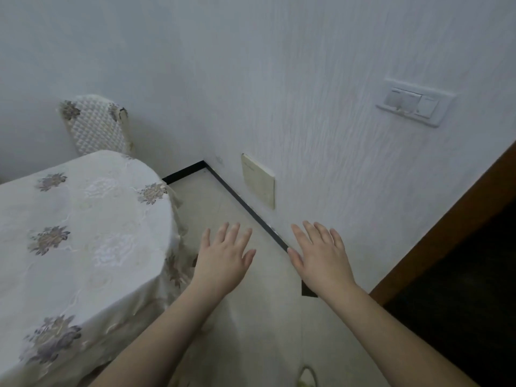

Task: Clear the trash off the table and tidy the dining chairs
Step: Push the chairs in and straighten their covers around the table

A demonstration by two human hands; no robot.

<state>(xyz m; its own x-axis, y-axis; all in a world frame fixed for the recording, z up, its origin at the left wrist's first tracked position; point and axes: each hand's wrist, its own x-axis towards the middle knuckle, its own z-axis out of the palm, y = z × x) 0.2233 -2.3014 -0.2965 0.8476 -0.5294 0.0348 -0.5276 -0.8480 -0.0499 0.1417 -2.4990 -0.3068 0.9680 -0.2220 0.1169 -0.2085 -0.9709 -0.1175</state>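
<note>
Both the left hand [223, 261] and right hand [321, 261] hover spread, holding nothing, right of the cloth-covered table [83, 219].

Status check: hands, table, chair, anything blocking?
Left hand and right hand open, fingers spread, holding nothing. Table under floral cloth, no trash on the visible part. One covered chair behind it by the wall. Nothing in the way.

Dim, bluish, soft light; slightly blurred, edges bowed by wide-angle lens
</note>
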